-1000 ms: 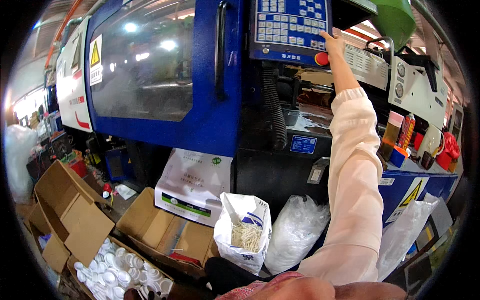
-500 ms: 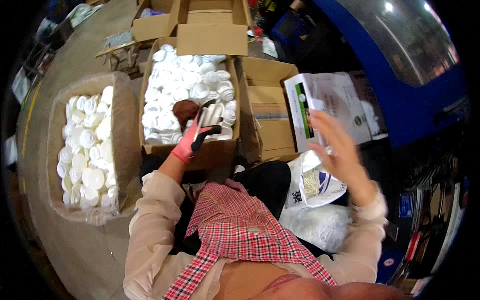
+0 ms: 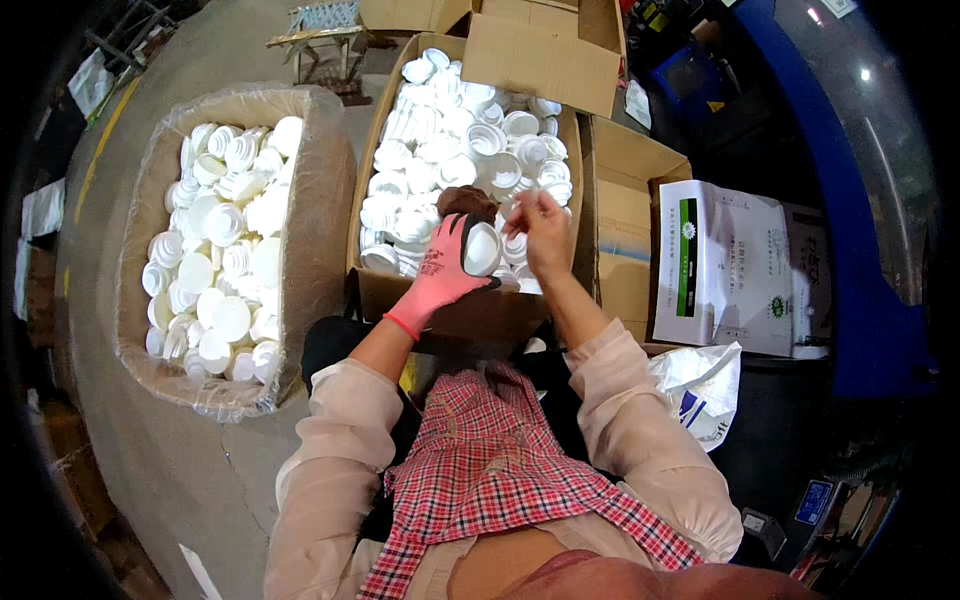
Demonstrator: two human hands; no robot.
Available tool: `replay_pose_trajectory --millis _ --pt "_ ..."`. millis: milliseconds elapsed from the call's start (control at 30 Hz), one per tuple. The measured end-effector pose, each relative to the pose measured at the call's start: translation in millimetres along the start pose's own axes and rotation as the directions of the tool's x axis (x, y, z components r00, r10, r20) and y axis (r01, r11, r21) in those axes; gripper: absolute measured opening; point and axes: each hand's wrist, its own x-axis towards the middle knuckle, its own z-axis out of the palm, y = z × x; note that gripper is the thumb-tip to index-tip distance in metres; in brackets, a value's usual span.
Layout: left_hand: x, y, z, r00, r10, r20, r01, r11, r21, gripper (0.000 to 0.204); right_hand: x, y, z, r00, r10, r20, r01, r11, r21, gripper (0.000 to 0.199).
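My left hand (image 3: 440, 265), in a pink glove with black fingertips, is closed around a white round plastic lid (image 3: 482, 249) and holds it over the near part of a cardboard box. My bare right hand (image 3: 543, 238) is just to the right of the lid, its fingers bent and drawn together; whatever they pinch is too small to make out. Beneath both hands, the cardboard box (image 3: 440, 291) is heaped with white lids (image 3: 440, 140). A dark brown, soft-looking thing (image 3: 466, 203) lies against my left fingertips.
At the left stands a plastic-lined box (image 3: 135, 300) full of similar lids. On the right are an open carton (image 3: 622, 260), a white printed carton (image 3: 725, 265) and a white bag (image 3: 705, 385). Blue machinery (image 3: 870, 330) borders the far right.
My right hand has swung left from above the white bag to beside the lid. My left hand has turned, showing the lid's round face. The whole view has shifted.
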Motion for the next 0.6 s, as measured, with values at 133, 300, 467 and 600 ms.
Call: replay_pose_trajectory --millis 133,300,467,600 --pt "14 -12 -9 0.980 -0.134 -0.148 0.142 0.989 0.048 0.104 41 28 -63 0.995 0.062 -0.072 -0.094 0.748 -0.657 0.020" --pt "24 -20 -29 0.894 -0.124 -0.430 0.156 0.987 0.040 0.105 37 64 -61 0.909 -0.323 0.265 0.321 0.134 -0.938 0.047" --pt "28 -27 -49 0.918 -0.388 -0.085 0.284 0.789 -0.544 0.080 56 109 -3 0.981 -0.009 0.194 0.178 0.449 -0.876 0.062" --pt "30 -22 -64 0.871 -0.460 0.174 0.248 0.106 -0.963 0.049 68 118 -6 0.991 0.023 0.132 0.090 0.617 -0.782 0.048"
